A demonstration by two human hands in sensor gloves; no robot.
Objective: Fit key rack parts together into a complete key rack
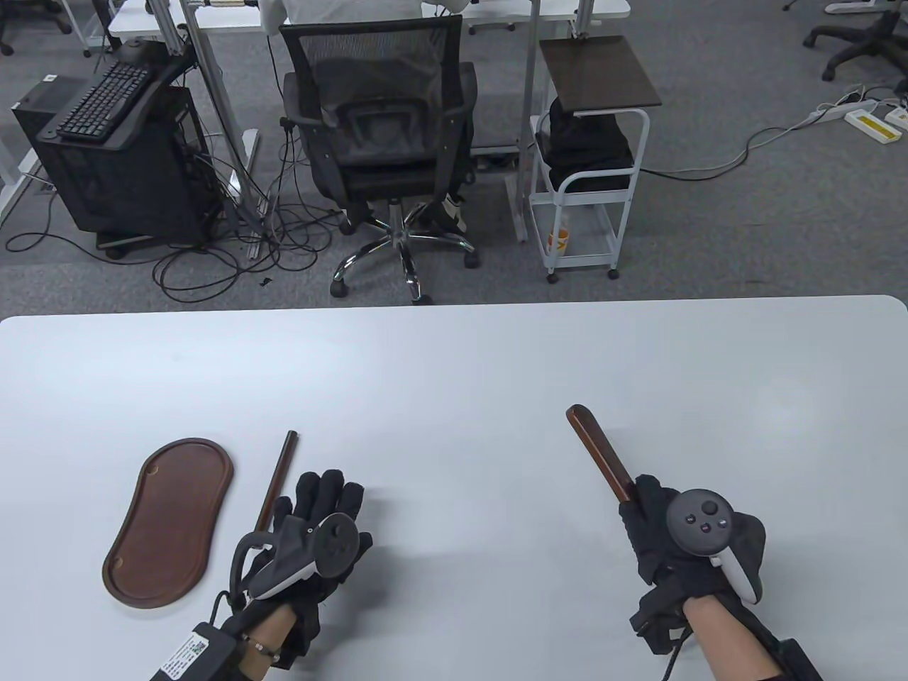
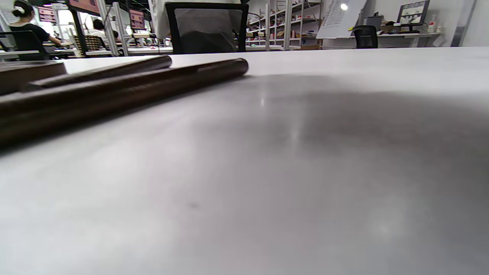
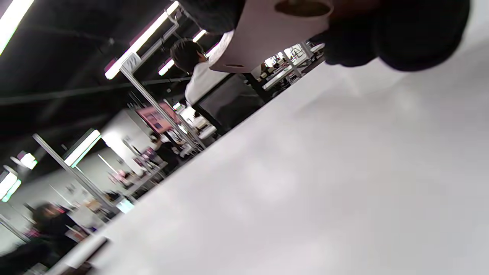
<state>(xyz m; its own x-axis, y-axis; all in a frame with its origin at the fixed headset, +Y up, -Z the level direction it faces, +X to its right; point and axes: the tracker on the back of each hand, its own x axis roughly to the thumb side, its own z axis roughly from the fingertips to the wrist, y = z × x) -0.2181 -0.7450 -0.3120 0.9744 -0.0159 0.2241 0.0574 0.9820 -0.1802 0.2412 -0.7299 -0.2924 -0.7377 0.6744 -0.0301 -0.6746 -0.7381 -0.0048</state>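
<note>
The right hand (image 1: 691, 535) had its grip closed around one end of a flat wooden bar (image 1: 599, 452), and the other end stuck up off the white worktop (image 1: 454, 369). The left hand (image 1: 312, 528) lay flat on the worktop with its fingers spread, holding nothing. Just beside it lay two thin wooden rods (image 1: 278, 479). A wooden tray (image 1: 170, 521) sat near them, farther left.
</note>
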